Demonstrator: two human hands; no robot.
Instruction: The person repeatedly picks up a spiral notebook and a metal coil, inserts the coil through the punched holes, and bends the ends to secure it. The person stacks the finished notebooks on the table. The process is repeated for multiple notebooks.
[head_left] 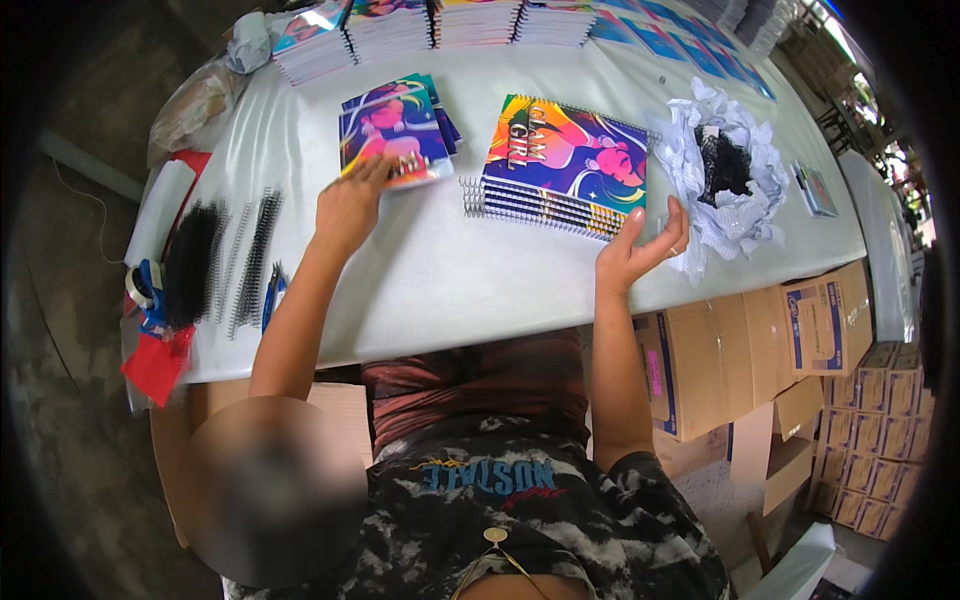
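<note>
My left hand (pixel 352 200) rests with its outstretched fingers on the lower edge of a colourful illustrated cover (pixel 385 125). That cover tops a small, uneven pile of covers or notebooks; my thumb is hidden. To the right lies a stack of spiral notebooks (pixel 570 150), turned sideways, their metal coils showing along the left and right ends. Beside the stack's near right corner, my right hand (pixel 640 245) is open, thumb and fingers apart, palm turned up. I see nothing held in it.
Crumpled white paper (pixel 755 215) with black coils inside lies right of the stack. Notebook piles (pixel 475 25) line the far edge. Loose spiral coils (pixel 250 260), a blue tape dispenser (pixel 150 295) and blue pens (pixel 272 295) are at left. Cardboard boxes (pixel 710 360) stand below the table's right edge.
</note>
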